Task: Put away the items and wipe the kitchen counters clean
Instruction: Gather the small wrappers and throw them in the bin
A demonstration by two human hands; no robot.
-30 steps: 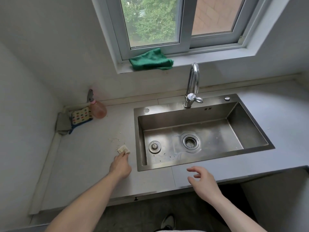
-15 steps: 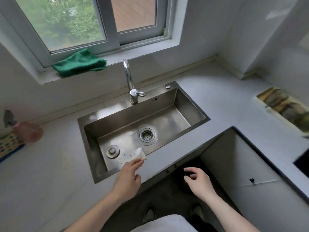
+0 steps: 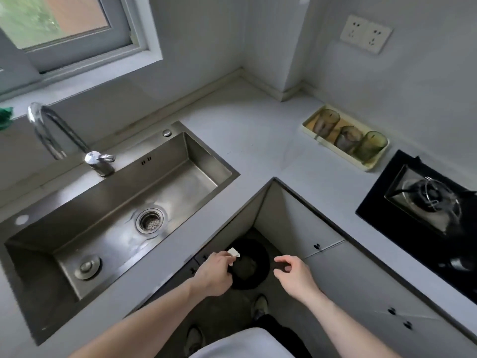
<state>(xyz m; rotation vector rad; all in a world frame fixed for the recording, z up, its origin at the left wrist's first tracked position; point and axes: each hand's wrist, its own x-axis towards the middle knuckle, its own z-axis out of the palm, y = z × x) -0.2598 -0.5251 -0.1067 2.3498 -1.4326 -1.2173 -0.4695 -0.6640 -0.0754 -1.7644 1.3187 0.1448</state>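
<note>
My left hand (image 3: 214, 273) pinches a small white scrap of paper (image 3: 233, 252) at its fingertips, held over the rim of a black bin (image 3: 260, 276) that stands on the floor in the counter's inner corner. My right hand (image 3: 294, 276) hovers beside the bin's right side with fingers loosely curled and holds nothing. The grey L-shaped counter (image 3: 258, 151) runs around both hands.
A steel sink (image 3: 124, 218) with faucet (image 3: 59, 135) lies to the left. A cream tray (image 3: 371, 165) holding three glasses sits by the right wall, with a black gas hob (image 3: 423, 215) next to it. A green cloth (image 3: 5, 118) lies on the windowsill.
My left hand carried the paper scrap from the counter left of the sink, across the sink's front edge, to above the bin. My view swung to the right.
</note>
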